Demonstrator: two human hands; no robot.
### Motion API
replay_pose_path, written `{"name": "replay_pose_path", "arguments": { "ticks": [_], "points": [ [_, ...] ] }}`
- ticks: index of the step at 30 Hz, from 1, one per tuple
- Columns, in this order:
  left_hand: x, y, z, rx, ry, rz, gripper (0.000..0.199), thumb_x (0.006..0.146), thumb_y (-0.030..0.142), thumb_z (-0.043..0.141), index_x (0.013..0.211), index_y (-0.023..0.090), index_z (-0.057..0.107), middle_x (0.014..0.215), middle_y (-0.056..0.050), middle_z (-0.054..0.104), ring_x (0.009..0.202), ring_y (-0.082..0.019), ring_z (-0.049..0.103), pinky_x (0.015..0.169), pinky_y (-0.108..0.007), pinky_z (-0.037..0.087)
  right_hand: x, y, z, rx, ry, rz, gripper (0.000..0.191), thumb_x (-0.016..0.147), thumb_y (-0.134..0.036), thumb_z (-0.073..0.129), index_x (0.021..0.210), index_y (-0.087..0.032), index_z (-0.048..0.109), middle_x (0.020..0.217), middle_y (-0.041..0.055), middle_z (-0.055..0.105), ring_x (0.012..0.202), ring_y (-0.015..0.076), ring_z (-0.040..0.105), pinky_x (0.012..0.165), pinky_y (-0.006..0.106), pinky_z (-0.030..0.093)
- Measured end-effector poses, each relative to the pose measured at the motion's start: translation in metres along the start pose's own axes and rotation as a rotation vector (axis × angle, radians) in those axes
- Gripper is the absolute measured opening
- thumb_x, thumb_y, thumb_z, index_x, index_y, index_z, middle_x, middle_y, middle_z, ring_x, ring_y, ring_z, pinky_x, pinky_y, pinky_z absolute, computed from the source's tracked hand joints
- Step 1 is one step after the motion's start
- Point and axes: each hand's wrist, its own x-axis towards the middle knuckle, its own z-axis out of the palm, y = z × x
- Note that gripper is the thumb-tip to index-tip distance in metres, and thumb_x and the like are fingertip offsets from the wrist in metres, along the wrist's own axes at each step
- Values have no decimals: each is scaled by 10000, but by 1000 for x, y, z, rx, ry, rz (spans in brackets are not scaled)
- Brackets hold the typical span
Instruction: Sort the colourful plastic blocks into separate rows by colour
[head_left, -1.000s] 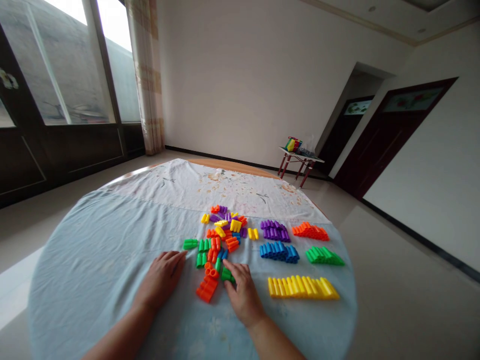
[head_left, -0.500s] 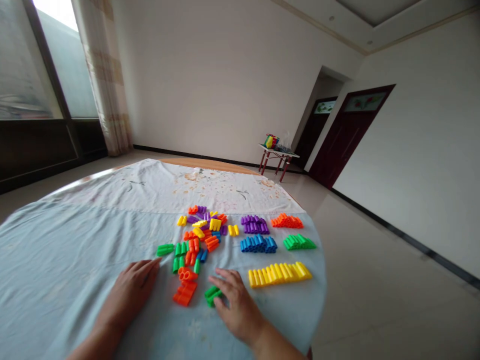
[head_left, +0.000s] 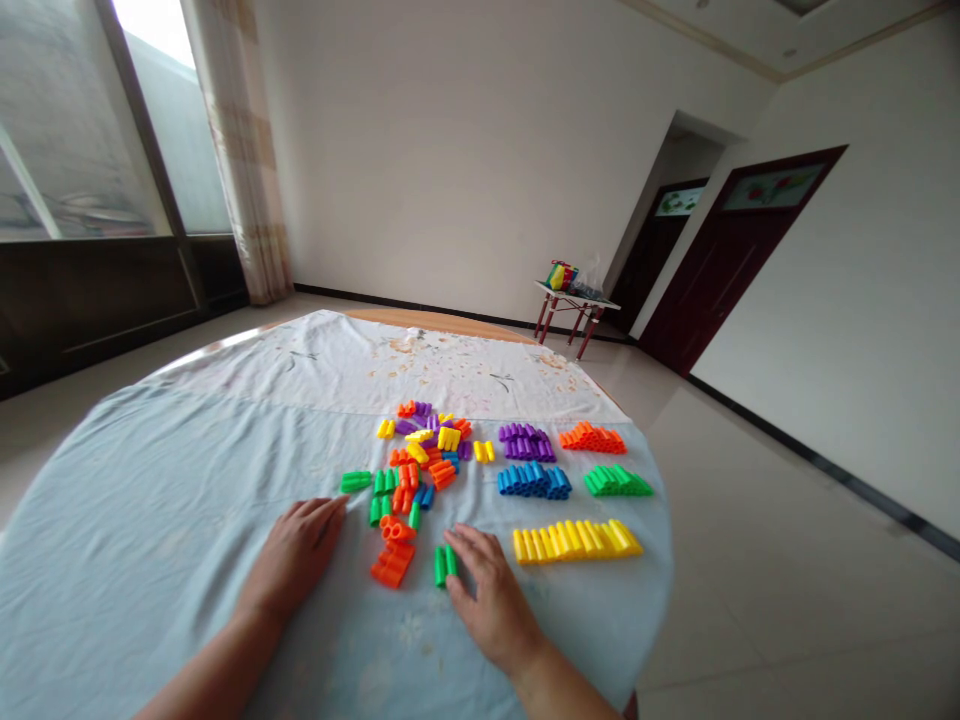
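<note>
My left hand [head_left: 296, 548] lies on the cloth with its fingers stretched out and holds nothing. Just beyond its fingertips is a green plastic tube piece [head_left: 355, 482]. My right hand [head_left: 491, 590] has thumb and fingers apart, at the right edge of a green double-tube piece [head_left: 440, 567] that lies flat; the fingertips seem to touch it. Between the hands sits an orange tube piece [head_left: 393, 564], with a mixed pile of green, orange, blue, purple and yellow pieces behind it, including a yellow piece [head_left: 449, 438].
Right of the pile stand sorted groups: a yellow row [head_left: 577, 542], blue stack [head_left: 534, 481], purple stack [head_left: 527, 442], orange stack [head_left: 592, 437] and green stack [head_left: 618, 481]. A blue cloth [head_left: 187, 500] covers the round table. A small side table [head_left: 576, 295] stands by the far wall.
The green double-tube piece by my right hand has turned from slanted to pointing away from me, and the fingers cover less of it. The whole view has shifted slightly.
</note>
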Motion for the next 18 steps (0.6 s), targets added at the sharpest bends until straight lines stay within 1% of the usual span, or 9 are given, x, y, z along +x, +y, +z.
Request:
{"name": "replay_pose_path", "arguments": {
  "ticks": [2, 4, 5, 7, 9, 11, 14, 16, 18],
  "points": [
    [0, -1, 0, 0, -4, -4, 456, 872, 484, 325, 1075, 234, 648, 1017, -46, 694, 974, -210, 598, 902, -349, 461, -1, -3, 1, -12, 62, 74, 478, 785, -167, 610, 1251, -227, 516, 1158, 93, 567, 1083, 232, 522, 947, 393, 451],
    [-1, -1, 0, 3, -10, -8, 458, 872, 483, 324, 1079, 231, 645, 1020, -45, 693, 977, -209, 595, 907, -351, 458, -2, -7, 4, -32, 84, 141, 455, 756, -270, 677, 1191, -212, 558, 1061, 97, 592, 1004, 252, 553, 887, 405, 481],
    [-1, -1, 0, 5, -14, -9, 458, 873, 483, 323, 1081, 231, 644, 1023, -45, 692, 981, -208, 594, 910, -352, 457, -2, -8, 6, -47, 83, 161, 442, 736, -290, 700, 1154, -210, 579, 1018, 94, 598, 969, 259, 562, 861, 410, 490],
    [0, -1, -1, 8, -20, -5, 458, 871, 483, 323, 1080, 233, 644, 1031, -45, 691, 987, -208, 593, 913, -353, 456, -2, -10, 10, -82, 67, 179, 398, 707, -257, 727, 1085, -216, 611, 948, 81, 604, 918, 262, 571, 823, 413, 497],
    [1, -2, -1, 8, -27, 2, 458, 867, 486, 326, 1074, 233, 647, 1035, -46, 691, 987, -210, 595, 911, -355, 459, -2, -9, 13, -99, 56, 175, 368, 698, -176, 717, 1050, -229, 624, 918, 69, 606, 895, 257, 574, 809, 407, 497],
    [2, -5, 0, 5, -32, 0, 458, 863, 489, 332, 1074, 231, 646, 1043, -46, 690, 994, -213, 595, 918, -360, 458, -3, -8, 11, -65, 63, 155, 424, 689, -104, 694, 1084, -237, 610, 938, 64, 610, 906, 244, 577, 819, 393, 495],
    [3, -16, 7, 5, -25, -9, 459, 846, 500, 341, 1064, 236, 647, 1041, -41, 692, 997, -220, 598, 935, -381, 454, 0, -6, -4, 46, 112, 119, 538, 677, -35, 664, 1161, -249, 565, 999, 51, 617, 936, 214, 580, 845, 355, 490],
    [5, -26, 13, 6, -6, -5, 455, 829, 511, 345, 1033, 254, 658, 1014, -36, 701, 970, -226, 612, 916, -391, 472, 4, -2, -24, 95, 177, 119, 540, 689, -36, 650, 1172, -259, 557, 1023, 41, 622, 923, 196, 587, 829, 332, 494],
    [6, -35, 19, 14, 22, 15, 430, 824, 503, 337, 999, 289, 667, 987, -17, 710, 937, -211, 627, 887, -367, 494, 10, 9, -52, 100, 270, 143, 469, 731, -88, 632, 1162, -261, 567, 1039, 41, 626, 891, 185, 594, 782, 314, 502]
  ]
}}
